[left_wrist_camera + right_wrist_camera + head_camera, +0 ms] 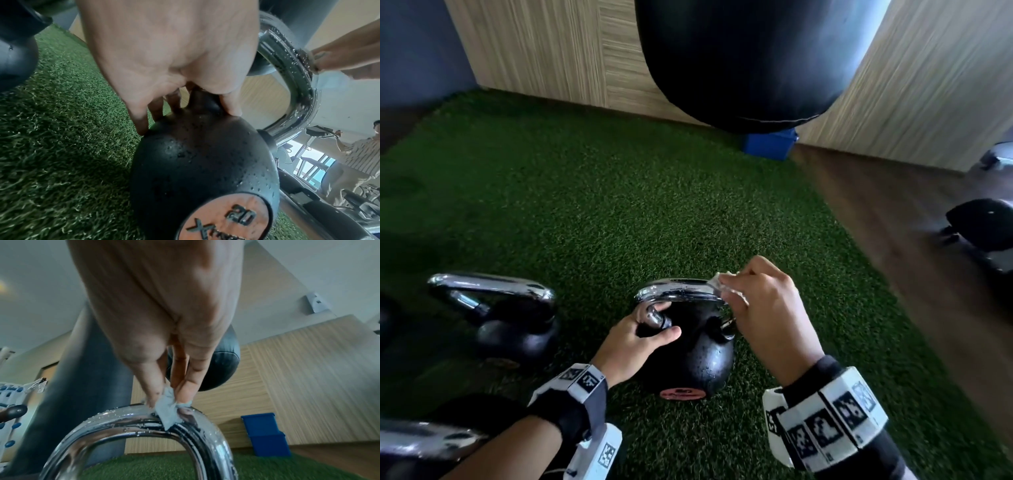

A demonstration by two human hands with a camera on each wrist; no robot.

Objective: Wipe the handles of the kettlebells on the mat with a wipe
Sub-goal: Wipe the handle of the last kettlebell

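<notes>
Mid-wipe on the green mat (619,205): right hand (763,308) pinching a wipe (167,410) against the right end of the near kettlebell's (702,356) wet chrome handle (678,289), left hand (633,342) gripping its left post. Droplets remaining along the bar; left kettlebell (517,332) seemingly yet to come.

— Left hand (635,342)?
— Near left, fingers curled round the handle's post, thumb on the ball
— Right hand (763,308)?
— Raised just right of it, fingertips (185,394) pinching a wipe
</notes>
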